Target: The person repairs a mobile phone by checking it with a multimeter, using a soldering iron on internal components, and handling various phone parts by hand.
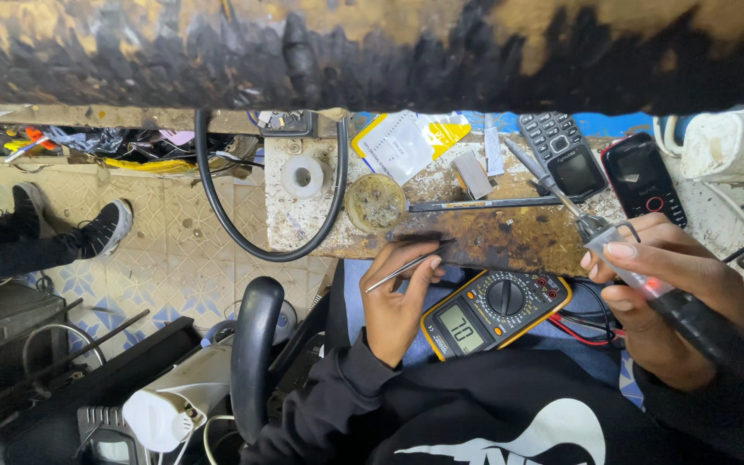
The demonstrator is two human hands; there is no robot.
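Note:
My left hand pinches a thin pair of metal tweezers, whose tip points up toward the stained workbench. My right hand grips a soldering iron with a pale barrel, a red light and a black handle; its tip points up-left over the bench. A yellow-edged multimeter with a round dial and lit display lies on my lap between both hands, red and black leads trailing to its right.
On the bench lie two keypad phones, a round tin of flux, a white tape roll, a thin black rod and a packet. A black cable loops at the bench's left edge. Another person's shoes rest on the tiled floor.

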